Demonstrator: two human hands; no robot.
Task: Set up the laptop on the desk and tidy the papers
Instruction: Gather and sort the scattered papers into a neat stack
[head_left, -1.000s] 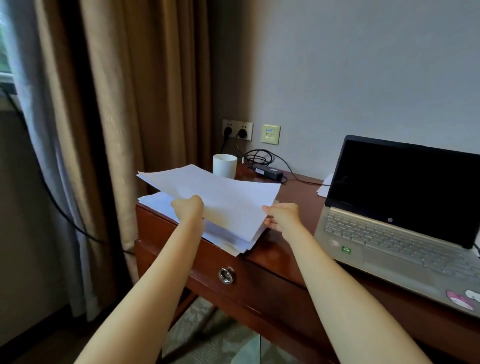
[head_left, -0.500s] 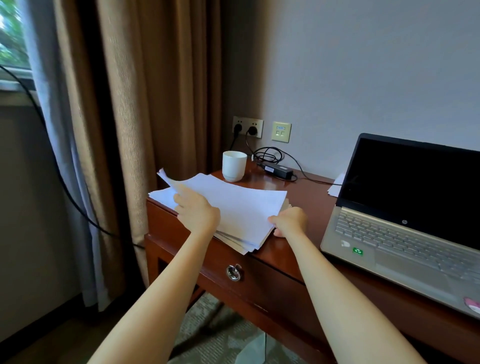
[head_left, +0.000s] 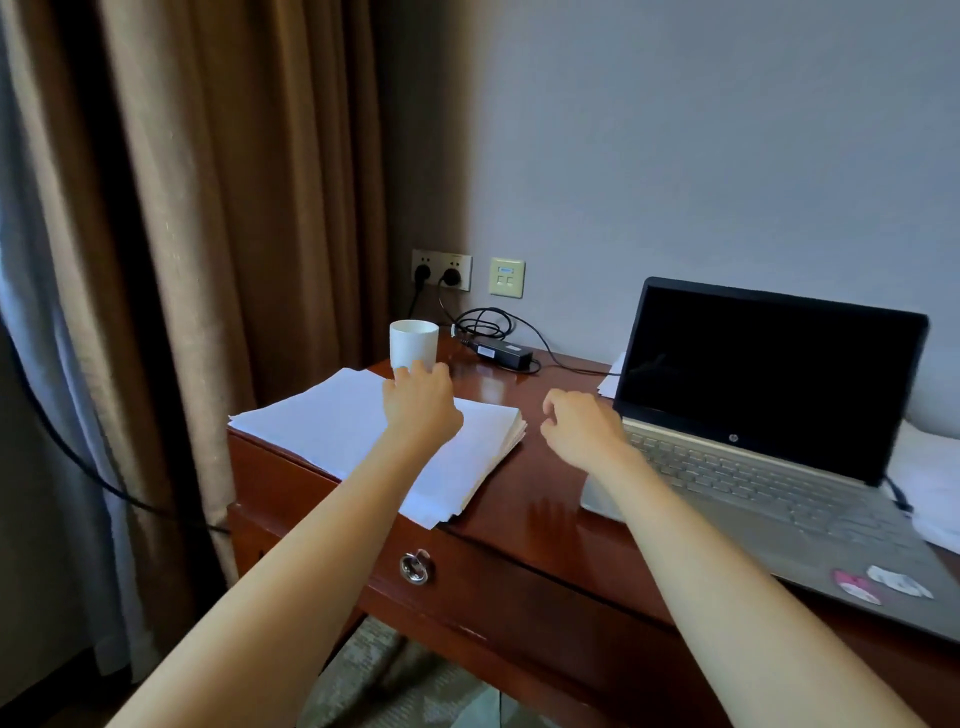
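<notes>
My left hand reaches forward over the far part of the stack of papers, which lies at the left end of the bench. Its grip is loose and holds nothing, fingertips near the white cup, though I cannot tell whether my palm touches the top sheet. My right hand hovers between the stack and the open laptop, fingers loosely curled round nothing; the laptop's near right corner is cut off, and loose sheets lie half hidden behind its dark screen.
</notes>
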